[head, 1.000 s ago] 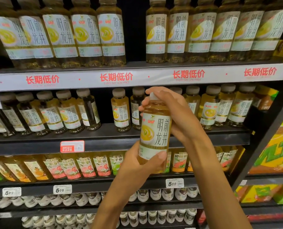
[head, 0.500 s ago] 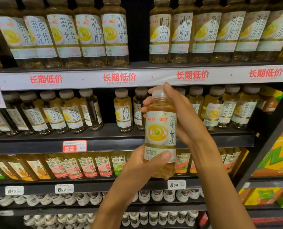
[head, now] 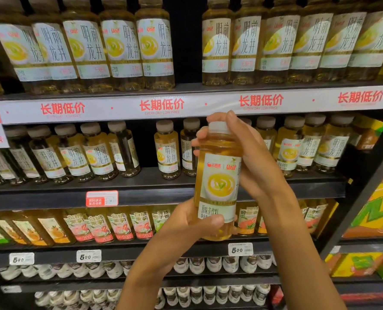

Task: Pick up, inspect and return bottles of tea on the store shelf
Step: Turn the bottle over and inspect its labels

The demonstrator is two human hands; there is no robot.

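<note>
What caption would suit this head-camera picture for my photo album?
Both hands hold a tea bottle upright before the store shelf: left hand at its base, right hand near the cap.

Held tea bottle [head: 217, 189]: clear glossy plastic, smooth paper-like label, matt white cap [head: 218, 127]. Shelf boards [head: 141, 193]: matt black. Price strip [head: 186, 105]: glossy white plastic, red print.

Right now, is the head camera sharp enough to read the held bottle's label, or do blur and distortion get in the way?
Head view: the held bottle is fairly sharp, its label legible; shelf edges bow from wide-angle distortion; the frame's corners go soft and dim; no strong glare.
</note>
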